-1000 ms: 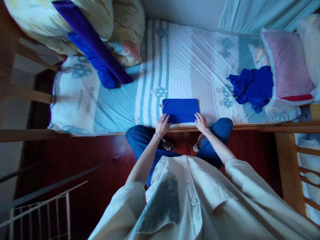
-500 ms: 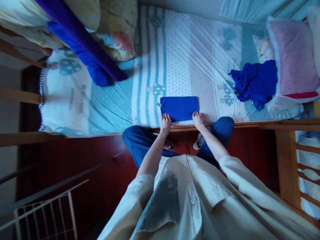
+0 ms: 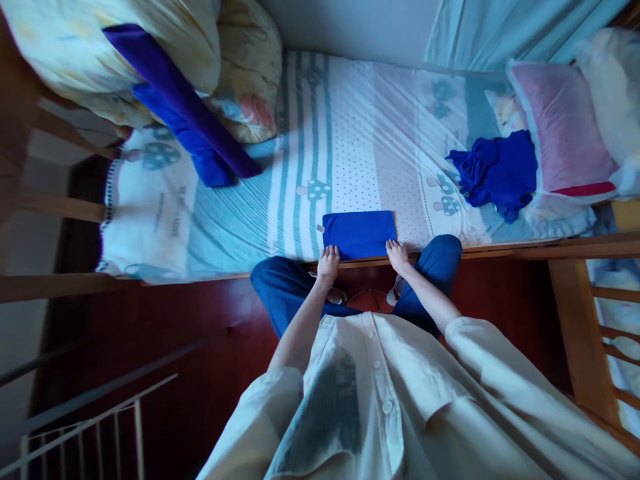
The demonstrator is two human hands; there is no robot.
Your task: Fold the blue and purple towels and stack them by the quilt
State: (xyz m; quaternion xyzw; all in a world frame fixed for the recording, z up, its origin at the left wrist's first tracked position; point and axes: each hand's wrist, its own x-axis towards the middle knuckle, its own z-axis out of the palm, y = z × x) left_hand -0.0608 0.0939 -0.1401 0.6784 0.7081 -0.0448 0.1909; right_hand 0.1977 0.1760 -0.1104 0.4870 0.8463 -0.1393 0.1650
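Note:
A blue cloth (image 3: 359,232), folded into a flat rectangle, lies on the bed at its near edge. A small pale tag sticks out from its left side. At the near left corner, my left hand (image 3: 329,264) has its fingers closed on the fabric. My right hand (image 3: 397,256) grips the near right corner in the same way, knuckles up. The thumbs are hidden beneath the hands. A crease runs across the cloth close to its near edge.
A crumpled blue cloth (image 3: 500,175) lies on the right, beside a pink pillow (image 3: 570,127). Two long folded blue cloths (image 3: 185,113) lean over yellowish bedding (image 3: 175,40) at the left. The wooden bed rail (image 3: 540,249) borders the near side; a white rack (image 3: 139,433) stands lower left.
The folded cloth has slid slightly toward me, with both hands on its near corners; its near edge now reaches the bed's edge. The whole view has also shifted a little.

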